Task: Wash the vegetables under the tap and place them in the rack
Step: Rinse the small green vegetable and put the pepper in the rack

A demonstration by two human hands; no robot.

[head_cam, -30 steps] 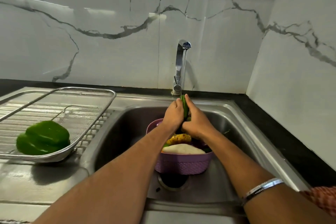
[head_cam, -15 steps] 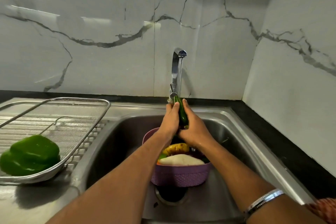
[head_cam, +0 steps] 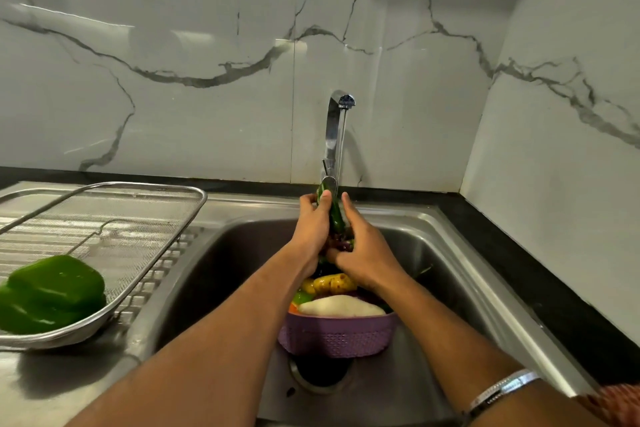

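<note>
A stainless steel sink point(head_cam: 446, 253) fills the lower centre of the frame, with a ribbed drainboard point(head_cam: 166, 263) at lower left. A wire mesh rack point(head_cam: 114, 218) is seen on the drainboard at left; a green bell pepper point(head_cam: 52, 291) lies in its near corner, against the rim. A purple perforated basket point(head_cam: 337, 334) sits in the basin above the drain, holding a white vegetable point(head_cam: 341, 306), a yellow one point(head_cam: 334, 282) and other pieces partly hidden by the wrists.

A chrome tap point(head_cam: 334, 139) rises at centre; water cannot be made out.

A long green vegetable point(head_cam: 334, 215), possibly a cucumber or chilli, is held upright directly below the spout, above the basket. It lies between the two hands: the left hand point(head_cam: 313, 229) is wrapped round its upper part, thumb across the front, with the tip protruding above the fingers; the right hand point(head_cam: 363, 253) is curled round its lower part, index finger extended up alongside. The bottom end is hidden behind the right palm. A silver bangle point(head_cam: 502, 390) is worn on the right wrist.

Against the frame 0.5 s earlier: the left thumb is now laid over the vegetable and the right hand is lower on it. The pepper and basket are unchanged in position.
</note>
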